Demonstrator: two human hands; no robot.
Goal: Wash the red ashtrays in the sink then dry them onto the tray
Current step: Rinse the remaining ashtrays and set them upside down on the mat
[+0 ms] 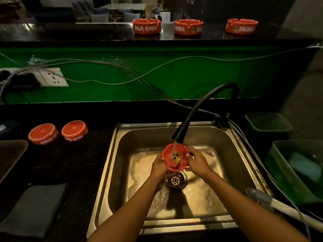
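2 hands (178, 165) grip an ashtray (175, 158); tray (10, 154) cut off left.

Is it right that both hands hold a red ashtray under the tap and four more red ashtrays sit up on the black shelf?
Not quite: the head view shows three red ashtrays on the black shelf, not four. Both hands, left and right, do hold a red ashtray under the tap.

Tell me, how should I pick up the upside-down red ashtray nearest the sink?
Take the round red upside-down ashtray by its side wall, coming from above, a grip with fingers on opposite sides. Its flat base faces up and its rim lies on the dark counter, so there is probably no edge to hook under. The twin ashtray crowds its left.
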